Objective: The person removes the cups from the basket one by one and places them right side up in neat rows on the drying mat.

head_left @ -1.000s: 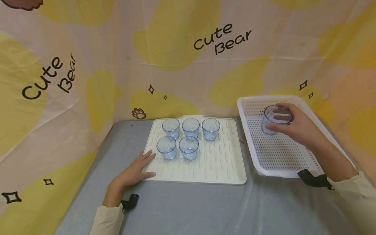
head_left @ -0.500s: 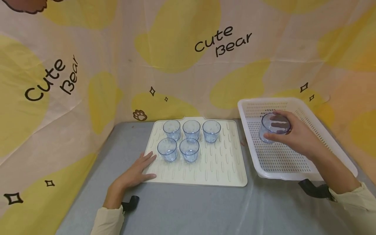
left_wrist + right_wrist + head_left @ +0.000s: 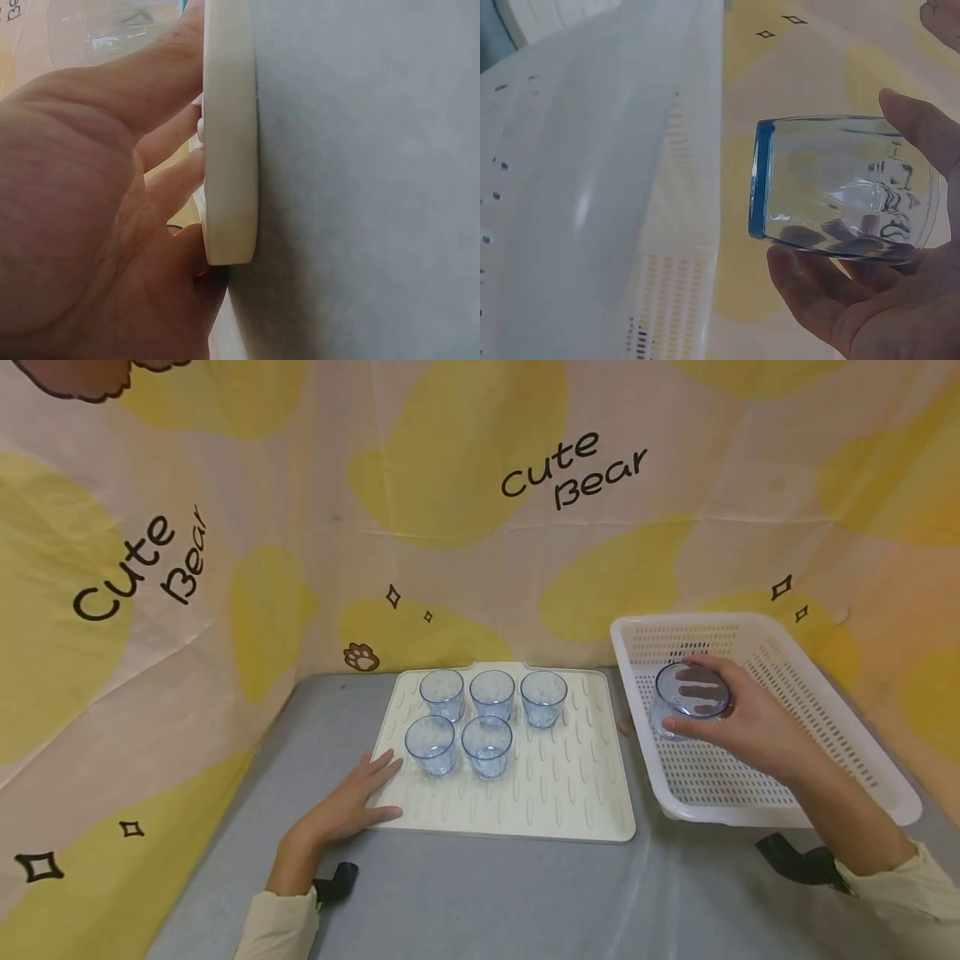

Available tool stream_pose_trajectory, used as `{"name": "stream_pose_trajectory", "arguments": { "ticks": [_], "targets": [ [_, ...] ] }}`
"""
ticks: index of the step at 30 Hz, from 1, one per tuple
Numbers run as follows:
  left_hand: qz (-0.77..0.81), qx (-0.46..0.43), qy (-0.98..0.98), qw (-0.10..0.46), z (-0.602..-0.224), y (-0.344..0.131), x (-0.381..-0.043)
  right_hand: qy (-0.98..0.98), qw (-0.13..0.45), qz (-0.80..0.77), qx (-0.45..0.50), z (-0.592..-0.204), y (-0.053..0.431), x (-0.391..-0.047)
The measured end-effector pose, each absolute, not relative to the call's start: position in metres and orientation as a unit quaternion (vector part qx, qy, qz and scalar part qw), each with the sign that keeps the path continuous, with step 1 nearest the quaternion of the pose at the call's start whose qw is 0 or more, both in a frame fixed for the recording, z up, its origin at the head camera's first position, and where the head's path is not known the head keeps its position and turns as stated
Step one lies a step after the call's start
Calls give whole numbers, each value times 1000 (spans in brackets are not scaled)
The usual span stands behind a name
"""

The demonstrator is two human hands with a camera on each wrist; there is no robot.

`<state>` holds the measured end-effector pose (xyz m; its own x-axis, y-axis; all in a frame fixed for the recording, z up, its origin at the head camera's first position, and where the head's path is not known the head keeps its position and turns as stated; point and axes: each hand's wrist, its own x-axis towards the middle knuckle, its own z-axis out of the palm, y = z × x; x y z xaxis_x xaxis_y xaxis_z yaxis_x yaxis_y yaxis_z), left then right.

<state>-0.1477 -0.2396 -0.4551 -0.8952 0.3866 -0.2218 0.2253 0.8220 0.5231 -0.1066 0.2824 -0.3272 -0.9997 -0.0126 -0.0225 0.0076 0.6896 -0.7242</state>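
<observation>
My right hand point(image 3: 757, 722) grips a clear bluish glass tumbler point(image 3: 832, 187) round its sides, thumb on one side and fingers on the other. The tumbler is upright above the white basket point(image 3: 656, 781), near its left side. The right wrist view shows its base higher than the basket's rim. My left hand point(image 3: 341, 806) lies with spread fingers on the left edge of a cream ridged mat point(image 3: 555, 793). Several matching tumblers stand upright on this mat, three in a back row and a front-left tumbler point(image 3: 430, 747) beside another tumbler point(image 3: 487, 749).
A grey cloth point(image 3: 480, 893) covers the table. Behind and to the left hangs a yellow and pink patterned curtain point(image 3: 450, 460). The basket has slotted walls and stands close to the right of the mat, with a narrow strip of cloth between them.
My right hand has carried the tumbler left and nearer to me over the basket. The left hand stays on the mat's edge. The whole head view has shifted slightly downward.
</observation>
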Motion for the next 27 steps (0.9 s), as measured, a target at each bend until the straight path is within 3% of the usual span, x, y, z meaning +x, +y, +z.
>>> {"name": "stream_pose_trajectory", "arguments": {
  "ticks": [27],
  "targets": [
    [247,154,942,166,-456,-239,-148,917,21,-393,-60,-336,230,-91]
  ]
}}
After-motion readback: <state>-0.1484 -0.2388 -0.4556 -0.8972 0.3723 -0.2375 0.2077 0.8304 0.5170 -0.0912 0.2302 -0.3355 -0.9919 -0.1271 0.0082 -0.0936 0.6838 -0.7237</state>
